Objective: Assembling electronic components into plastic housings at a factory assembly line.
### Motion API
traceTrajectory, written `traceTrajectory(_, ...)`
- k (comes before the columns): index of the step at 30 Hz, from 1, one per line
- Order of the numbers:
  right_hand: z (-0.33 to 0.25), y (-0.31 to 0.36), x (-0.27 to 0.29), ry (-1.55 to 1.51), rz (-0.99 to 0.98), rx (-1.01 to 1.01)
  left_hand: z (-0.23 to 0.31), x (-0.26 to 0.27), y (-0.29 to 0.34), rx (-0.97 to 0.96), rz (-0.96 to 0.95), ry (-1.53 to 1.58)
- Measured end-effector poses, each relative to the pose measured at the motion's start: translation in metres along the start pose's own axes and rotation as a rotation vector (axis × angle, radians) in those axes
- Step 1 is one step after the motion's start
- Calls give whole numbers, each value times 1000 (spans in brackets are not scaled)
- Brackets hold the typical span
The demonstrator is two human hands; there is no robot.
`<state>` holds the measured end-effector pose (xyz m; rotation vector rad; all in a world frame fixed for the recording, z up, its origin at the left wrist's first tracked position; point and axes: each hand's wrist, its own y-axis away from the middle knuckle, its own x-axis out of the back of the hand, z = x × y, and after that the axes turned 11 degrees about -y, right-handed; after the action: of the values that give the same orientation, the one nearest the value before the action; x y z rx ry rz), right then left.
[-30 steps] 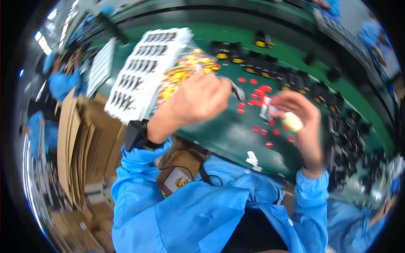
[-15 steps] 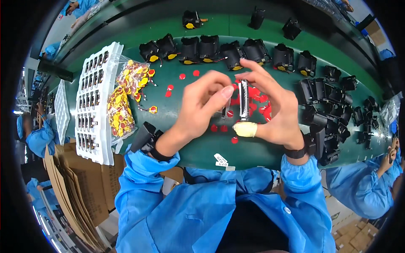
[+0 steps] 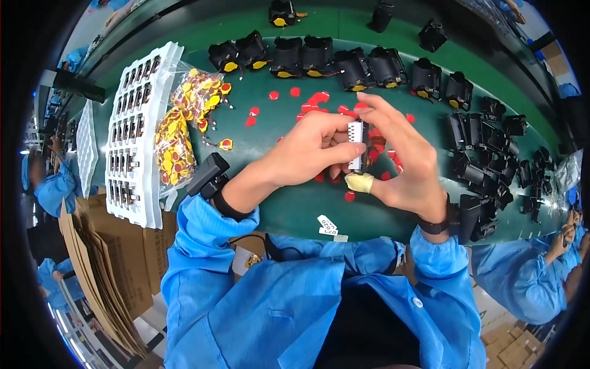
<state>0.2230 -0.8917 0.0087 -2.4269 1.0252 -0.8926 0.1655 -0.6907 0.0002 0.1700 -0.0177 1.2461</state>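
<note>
Over the green table I hold a small oblong part [image 3: 356,131], with a white face marked in black and a dark side. The thumb of my left hand [image 3: 307,150] presses on the white face, its fingers curled behind. My right hand [image 3: 410,161] spans the part lengthwise, thumb at the near end and fingers at the far end. A yellow finger cot [image 3: 359,182] covers the right thumb. Round red discs [image 3: 319,97] lie scattered under and around the hands, some hidden by them.
At left stands a white tray [image 3: 150,117] of small parts, beside clear bags of yellow-and-red discs with wires [image 3: 175,147]. Black housings [image 3: 354,69] line the far side; more black parts [image 3: 485,144] crowd the right. White labels [image 3: 326,224] lie by the near edge. A co-worker [image 3: 522,277] sits at right.
The part has turned, so its white marked face now shows instead of a narrow edge. My left hand has moved right and its thumb now rests on the part.
</note>
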Motion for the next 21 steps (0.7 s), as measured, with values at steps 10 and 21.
traceTrajectory(10,-5,-6,-2,35,-36,42,-5,1,3,-57,-24,-15)
traceTrajectory(21,-8,-5,-3,198,-97,108,1,-9,11,-106,137,121)
